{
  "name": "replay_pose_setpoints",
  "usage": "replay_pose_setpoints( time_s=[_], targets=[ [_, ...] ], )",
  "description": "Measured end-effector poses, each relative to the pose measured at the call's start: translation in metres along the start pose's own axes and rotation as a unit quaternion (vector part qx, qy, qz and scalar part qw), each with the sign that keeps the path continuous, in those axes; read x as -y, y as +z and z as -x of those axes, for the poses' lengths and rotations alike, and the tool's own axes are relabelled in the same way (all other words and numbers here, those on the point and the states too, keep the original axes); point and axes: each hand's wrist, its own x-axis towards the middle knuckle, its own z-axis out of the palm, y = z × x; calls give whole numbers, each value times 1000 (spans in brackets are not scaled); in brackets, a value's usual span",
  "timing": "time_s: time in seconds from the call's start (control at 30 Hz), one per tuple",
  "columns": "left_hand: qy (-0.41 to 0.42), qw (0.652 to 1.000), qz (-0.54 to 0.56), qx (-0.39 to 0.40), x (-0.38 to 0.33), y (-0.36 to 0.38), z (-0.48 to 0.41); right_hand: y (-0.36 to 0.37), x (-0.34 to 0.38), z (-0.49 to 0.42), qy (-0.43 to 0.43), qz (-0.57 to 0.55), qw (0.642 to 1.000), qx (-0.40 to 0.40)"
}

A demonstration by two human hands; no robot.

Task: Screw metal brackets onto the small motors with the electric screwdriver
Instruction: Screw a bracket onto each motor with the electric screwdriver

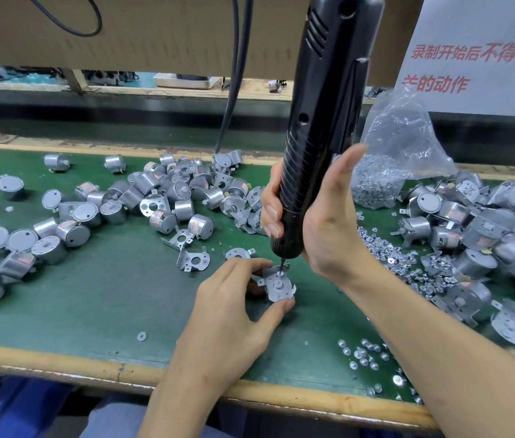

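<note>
Red Chinese on the white sign (477,30) — "录制开始后不得", lower line "的动作"

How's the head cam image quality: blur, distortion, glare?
Head view: wide-angle bends the table edge; sharp at the bracket under the electric screwdriver; motors at the right rim are smeared; plastic bag shows mild glare; shadows soft.

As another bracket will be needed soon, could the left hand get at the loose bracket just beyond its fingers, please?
Probably yes: the loose bracket lies on bare mat with nothing between, but the left hand now pinches the bracketed motor.
</note>
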Motion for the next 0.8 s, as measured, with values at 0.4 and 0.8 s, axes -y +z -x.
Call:
replay_pose_setpoints(
  time_s=[0.4,0.8],
  targets=[
    [-12,1000,3,-5,-3,-1,0,0,-1,0,-1,11,1000,-5],
    [-15,1000,-2,-3,-3,0,-1,2,-4,-1,4,15,1000,-6]
  ],
)
